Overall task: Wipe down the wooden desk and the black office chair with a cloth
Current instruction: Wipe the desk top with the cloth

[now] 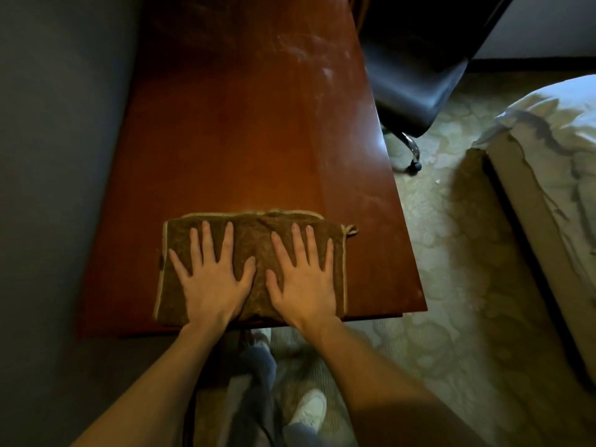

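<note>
A folded brown cloth (254, 233) with a pale trim lies flat on the near end of the reddish wooden desk (251, 130). My left hand (213, 279) presses flat on the cloth's left half, fingers spread and straight. My right hand (303, 279) presses flat on its right half in the same way. The two thumbs almost meet at the cloth's middle. The black office chair (416, 79) stands at the desk's far right side, its seat partly tucked against the desk edge.
A grey wall (58, 156) runs along the desk's left side. A bed (548, 162) with pale bedding stands at the right across a strip of patterned carpet (451, 285). The chair's chrome leg and caster (414, 159) sit on the carpet beside the desk. My shoes show below the desk's near edge.
</note>
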The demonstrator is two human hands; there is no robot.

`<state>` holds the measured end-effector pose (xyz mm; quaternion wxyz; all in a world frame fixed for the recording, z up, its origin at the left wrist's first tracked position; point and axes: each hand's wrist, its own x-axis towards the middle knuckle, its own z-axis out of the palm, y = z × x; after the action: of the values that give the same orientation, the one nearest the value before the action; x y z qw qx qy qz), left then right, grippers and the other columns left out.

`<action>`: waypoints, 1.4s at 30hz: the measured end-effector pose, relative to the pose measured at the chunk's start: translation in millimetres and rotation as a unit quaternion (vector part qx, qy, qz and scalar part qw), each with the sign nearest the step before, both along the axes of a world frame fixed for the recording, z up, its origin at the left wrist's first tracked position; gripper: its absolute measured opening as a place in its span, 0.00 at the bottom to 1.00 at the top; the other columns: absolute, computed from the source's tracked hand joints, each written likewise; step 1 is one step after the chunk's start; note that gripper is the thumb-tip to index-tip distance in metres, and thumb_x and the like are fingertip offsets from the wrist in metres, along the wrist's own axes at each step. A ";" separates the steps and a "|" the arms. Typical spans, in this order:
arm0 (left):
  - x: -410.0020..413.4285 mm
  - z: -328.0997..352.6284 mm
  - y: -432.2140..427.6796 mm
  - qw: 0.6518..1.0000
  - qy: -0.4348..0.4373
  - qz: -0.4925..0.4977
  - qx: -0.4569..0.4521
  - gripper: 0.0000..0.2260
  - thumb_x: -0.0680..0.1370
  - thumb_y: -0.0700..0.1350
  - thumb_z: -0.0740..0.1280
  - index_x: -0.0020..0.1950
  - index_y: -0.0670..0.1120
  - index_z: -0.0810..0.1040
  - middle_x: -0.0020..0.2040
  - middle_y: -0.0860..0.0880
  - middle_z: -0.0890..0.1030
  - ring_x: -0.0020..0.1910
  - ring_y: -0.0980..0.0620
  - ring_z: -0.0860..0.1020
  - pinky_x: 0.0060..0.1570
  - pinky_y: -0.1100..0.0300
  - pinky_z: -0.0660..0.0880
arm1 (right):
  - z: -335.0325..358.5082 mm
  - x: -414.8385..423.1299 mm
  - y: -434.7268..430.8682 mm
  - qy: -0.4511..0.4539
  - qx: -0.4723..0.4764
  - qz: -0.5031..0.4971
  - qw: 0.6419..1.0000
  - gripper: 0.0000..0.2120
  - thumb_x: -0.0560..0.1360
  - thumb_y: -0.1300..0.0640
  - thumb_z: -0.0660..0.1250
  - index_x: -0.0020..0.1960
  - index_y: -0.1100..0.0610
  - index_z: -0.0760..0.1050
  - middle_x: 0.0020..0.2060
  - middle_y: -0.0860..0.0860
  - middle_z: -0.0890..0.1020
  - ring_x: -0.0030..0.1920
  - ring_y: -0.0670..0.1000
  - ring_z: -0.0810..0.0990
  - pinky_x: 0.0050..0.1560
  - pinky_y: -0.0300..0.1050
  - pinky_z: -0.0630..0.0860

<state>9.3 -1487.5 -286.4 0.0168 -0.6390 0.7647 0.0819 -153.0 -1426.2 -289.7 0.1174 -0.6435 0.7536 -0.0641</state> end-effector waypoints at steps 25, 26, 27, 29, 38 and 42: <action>-56.1 -0.4 19.5 0.999 0.016 -0.038 0.011 0.38 0.79 0.71 0.49 0.85 0.57 0.48 0.85 0.42 0.47 0.84 0.39 0.44 0.74 0.24 0.43 | -1.1 -89.4 22.3 0.043 -0.001 0.027 0.999 0.38 0.77 0.30 0.55 0.82 0.39 0.48 0.83 0.53 0.51 0.82 0.56 0.45 0.76 0.73 0.47; -59.0 0.0 10.7 0.999 0.013 -0.038 0.009 0.38 0.79 0.71 0.48 0.85 0.57 0.47 0.85 0.42 0.47 0.84 0.40 0.43 0.74 0.25 0.43 | -1.2 -92.5 14.0 0.044 -0.003 0.027 0.999 0.38 0.77 0.30 0.54 0.82 0.39 0.48 0.83 0.53 0.51 0.82 0.56 0.45 0.76 0.73 0.47; -62.1 -0.6 2.0 0.999 0.013 -0.037 0.007 0.38 0.78 0.71 0.48 0.85 0.57 0.47 0.85 0.42 0.47 0.84 0.40 0.43 0.74 0.25 0.43 | -1.7 -95.6 5.3 0.044 -0.005 0.026 0.999 0.38 0.77 0.30 0.54 0.82 0.39 0.48 0.83 0.52 0.51 0.82 0.56 0.45 0.76 0.73 0.48; -70.3 -2.0 -19.5 0.999 0.014 -0.032 0.003 0.38 0.78 0.71 0.47 0.85 0.57 0.46 0.85 0.43 0.45 0.84 0.41 0.42 0.74 0.25 0.43 | -1.8 -103.9 -17.2 0.046 -0.008 0.024 0.999 0.37 0.77 0.30 0.55 0.82 0.39 0.49 0.83 0.52 0.51 0.82 0.56 0.45 0.76 0.73 0.48; -106.7 -3.9 -115.1 1.000 0.014 -0.010 -0.010 0.37 0.78 0.72 0.46 0.85 0.58 0.44 0.85 0.44 0.42 0.83 0.42 0.39 0.75 0.26 0.40 | -7.1 -137.2 -117.1 0.052 -0.042 0.032 0.997 0.37 0.77 0.31 0.55 0.82 0.40 0.50 0.83 0.52 0.52 0.83 0.55 0.45 0.77 0.71 0.48; -121.3 -5.6 -161.7 1.000 0.012 -0.006 -0.015 0.37 0.78 0.72 0.45 0.84 0.59 0.42 0.85 0.45 0.42 0.83 0.43 0.38 0.75 0.26 0.40 | -8.4 -149.2 -162.1 0.046 -0.045 0.023 0.998 0.36 0.78 0.31 0.53 0.83 0.40 0.49 0.83 0.52 0.51 0.83 0.56 0.45 0.78 0.69 0.47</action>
<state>-111.9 -1649.2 -292.0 -0.0015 -0.6335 0.7698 0.0779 -302.1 -1588.4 -298.0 0.0551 -0.6672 0.7399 -0.0658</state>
